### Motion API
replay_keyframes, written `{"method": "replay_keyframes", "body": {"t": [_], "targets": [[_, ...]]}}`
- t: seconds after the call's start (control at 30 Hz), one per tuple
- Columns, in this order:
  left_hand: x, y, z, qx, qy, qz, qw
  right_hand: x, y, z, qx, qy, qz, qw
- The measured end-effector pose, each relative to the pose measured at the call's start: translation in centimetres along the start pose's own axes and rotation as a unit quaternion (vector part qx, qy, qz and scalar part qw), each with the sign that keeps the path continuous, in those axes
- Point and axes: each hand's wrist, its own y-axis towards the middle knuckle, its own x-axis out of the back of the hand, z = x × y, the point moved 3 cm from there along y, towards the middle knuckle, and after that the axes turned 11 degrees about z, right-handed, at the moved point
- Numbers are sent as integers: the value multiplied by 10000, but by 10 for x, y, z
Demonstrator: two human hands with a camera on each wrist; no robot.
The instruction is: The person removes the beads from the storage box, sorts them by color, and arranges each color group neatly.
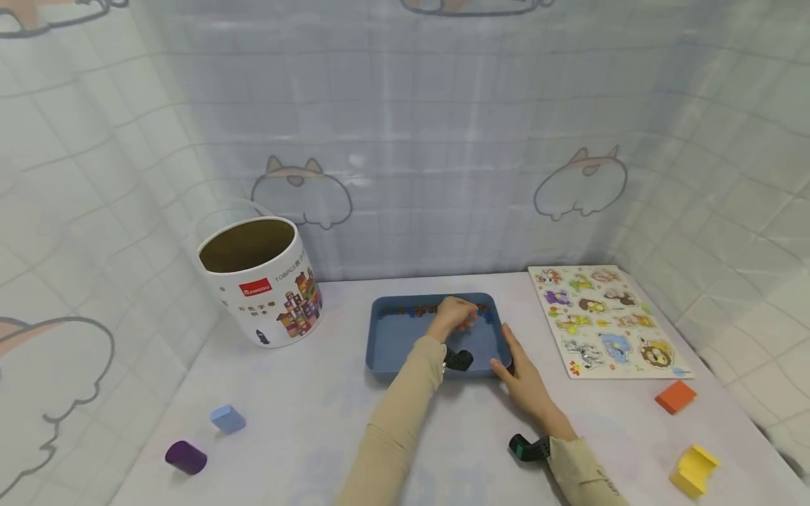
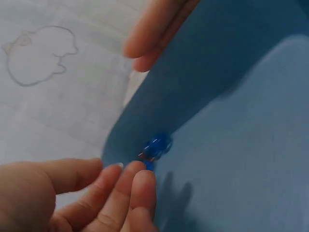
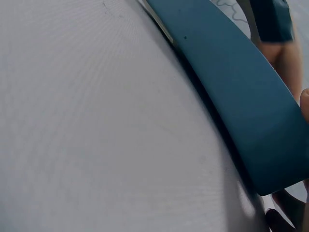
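Observation:
A blue tray has small glossy red-brown and blue beads strung out along its far wall. My left hand reaches over the tray to its far right part. In the left wrist view its bunched fingers come right up to a few shiny blue beads, and nothing shows held between them. My right hand holds the tray by its near right corner, thumb at the near side and fingers along the right wall. The tray's outer wall fills much of the right wrist view.
A white printed bucket stands left of the tray. To the right lies an animal puzzle board. A red block and yellow block lie at right; a light blue block and purple cylinder at left.

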Motion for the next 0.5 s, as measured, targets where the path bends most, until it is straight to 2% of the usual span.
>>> {"method": "replay_keyframes", "body": {"t": [0.1, 0.2, 0.4, 0.5], "targets": [[-10, 12, 2, 406, -276, -21, 9988, 0, 0, -1, -87, -10, 25, 10000], [-17, 18, 5, 621, -410, -108, 9972, -3, 0, -1, -190, -10, 68, 9998], [-24, 24, 6, 615, -341, -313, 9970, -3, 1, 1, -242, -24, 22, 9997], [-26, 27, 5, 645, -257, -262, 9972, 0, 1, 1, -251, -49, 0, 9997]]}}
